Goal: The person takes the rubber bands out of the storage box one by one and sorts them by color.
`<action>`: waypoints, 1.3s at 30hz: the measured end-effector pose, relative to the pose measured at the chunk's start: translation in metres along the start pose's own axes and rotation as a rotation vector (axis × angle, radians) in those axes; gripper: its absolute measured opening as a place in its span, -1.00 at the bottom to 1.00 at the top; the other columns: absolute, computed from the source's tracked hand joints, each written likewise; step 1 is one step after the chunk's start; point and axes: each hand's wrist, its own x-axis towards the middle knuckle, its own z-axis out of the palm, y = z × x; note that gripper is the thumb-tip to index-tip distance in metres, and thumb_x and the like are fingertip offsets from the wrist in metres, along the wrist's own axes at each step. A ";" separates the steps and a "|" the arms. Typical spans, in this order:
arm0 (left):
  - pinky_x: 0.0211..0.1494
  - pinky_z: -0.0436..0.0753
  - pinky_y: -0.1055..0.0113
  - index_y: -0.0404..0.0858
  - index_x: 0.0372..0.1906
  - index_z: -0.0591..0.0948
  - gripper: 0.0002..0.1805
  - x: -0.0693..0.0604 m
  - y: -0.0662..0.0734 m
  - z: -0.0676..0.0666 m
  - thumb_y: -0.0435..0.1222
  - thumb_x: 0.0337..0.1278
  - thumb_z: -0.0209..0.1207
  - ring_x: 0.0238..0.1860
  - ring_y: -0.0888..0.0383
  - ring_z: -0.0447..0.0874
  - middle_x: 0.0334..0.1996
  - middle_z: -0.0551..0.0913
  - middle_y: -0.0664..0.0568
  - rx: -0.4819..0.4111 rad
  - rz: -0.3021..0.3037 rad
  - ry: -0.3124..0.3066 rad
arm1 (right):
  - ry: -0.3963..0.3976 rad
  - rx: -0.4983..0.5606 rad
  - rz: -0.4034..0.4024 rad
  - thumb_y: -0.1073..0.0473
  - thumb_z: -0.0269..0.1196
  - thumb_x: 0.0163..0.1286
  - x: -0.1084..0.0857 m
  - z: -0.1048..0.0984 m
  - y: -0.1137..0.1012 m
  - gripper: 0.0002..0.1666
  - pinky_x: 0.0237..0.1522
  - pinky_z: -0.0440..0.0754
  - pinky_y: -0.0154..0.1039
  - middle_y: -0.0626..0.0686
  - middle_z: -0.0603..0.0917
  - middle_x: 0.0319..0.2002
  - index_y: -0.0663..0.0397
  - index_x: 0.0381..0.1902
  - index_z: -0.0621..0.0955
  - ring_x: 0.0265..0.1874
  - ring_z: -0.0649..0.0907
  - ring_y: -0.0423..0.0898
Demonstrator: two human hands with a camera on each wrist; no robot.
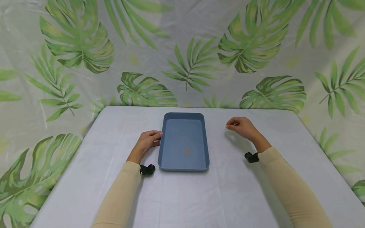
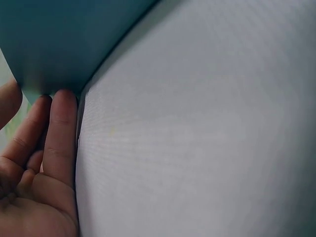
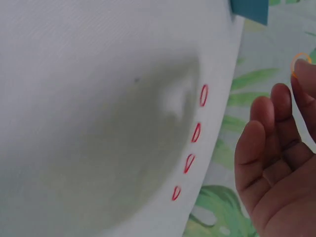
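left hand (image 1: 146, 141) straight-fingered, right hand (image 1: 243, 127) raised, pinching

One blue tray (image 1: 182, 134) at left fingertips (image 2: 63, 103), orange loops (image 1: 186, 151) inside uncountable; one ring (image 3: 293, 66) in right fingertips (image 3: 303, 71), four red loops (image 3: 198, 131) nearby.

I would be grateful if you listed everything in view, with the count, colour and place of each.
tray: one, blue, on the table between the hands
small thin pieces: number unclear, orange-brown, in the near part of the tray
thin ring: one, orange, in the right hand's pinch
table cover: one, white, under the tray
oval outlines: four, red, near the table's edge
leaf-patterned cloth: count unclear, pale with green leaves, behind and beside the table
wrist devices: two, black, one at each wrist
sleeves: two, cream, on both arms
left hand: one, bare, touching the tray's left side
right hand: one, bare, right of the tray
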 end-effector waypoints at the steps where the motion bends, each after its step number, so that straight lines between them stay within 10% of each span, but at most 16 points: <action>1: 0.11 0.73 0.36 -0.38 0.22 0.57 -0.56 0.000 0.000 0.000 -0.22 0.37 0.19 0.05 0.20 0.62 0.21 0.57 -0.18 0.001 0.001 0.001 | 0.003 -0.011 0.004 0.05 0.22 0.46 -0.001 0.000 0.002 -0.72 -0.18 0.58 -0.23 0.18 0.71 -0.04 0.12 -0.06 0.68 -0.06 0.66 0.12; 39: 0.08 0.74 0.38 -0.40 0.22 0.56 -0.56 0.001 0.000 0.000 -0.23 0.38 0.19 0.01 0.24 0.62 0.19 0.59 -0.18 -0.003 -0.002 -0.001 | -0.024 -0.136 0.059 0.15 0.24 0.40 0.005 0.016 0.026 -0.84 -0.37 0.47 -0.32 0.08 0.68 -0.30 0.12 -0.20 0.69 -0.37 0.53 -0.08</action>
